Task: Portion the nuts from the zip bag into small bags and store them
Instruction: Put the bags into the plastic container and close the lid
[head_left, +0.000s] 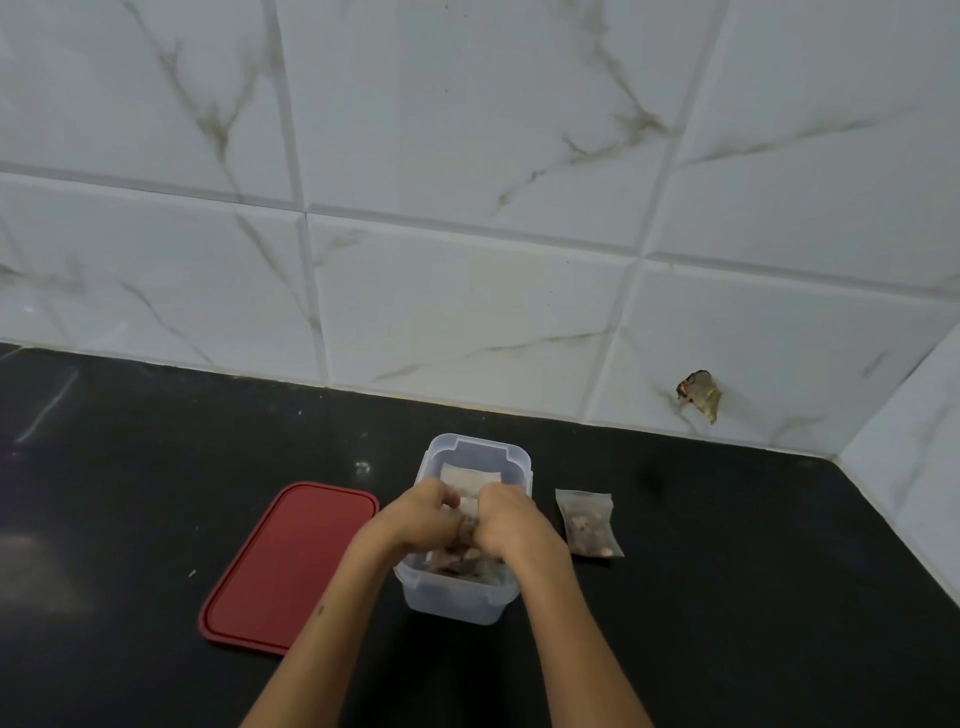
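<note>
The rear wall (467, 182) is clad in large white tiles with grey-brown marble veining and pale grout lines. A 2nd tiled wall (914, 441) meets it at the right, forming a corner. 1 tile near that corner has a broken hole (700, 395) with dark, ragged edges, low on the rear wall.

The tabletop (130, 493) is black and glossy, with faint scratches, pale specks and soft reflections at the left.

A red rectangular lid (280, 566) with rounded corners lies flat on the tabletop, just left of the container.

A clear plastic container (457, 597) stands upright on the tabletop, open at the top. It holds small bags (467, 478) of nuts; how many cannot be told.

The left hand (421, 519) and right hand (511, 525) are both at the container opening, side by side. The fingers of each hand are curled down onto the small bags inside. The exact grip is hidden behind the knuckles.

1 further filled bag (587, 525) lies flat on the tabletop, just right of the container and apart from it. It is clear, with brown nuts gathered at its near end.
</note>
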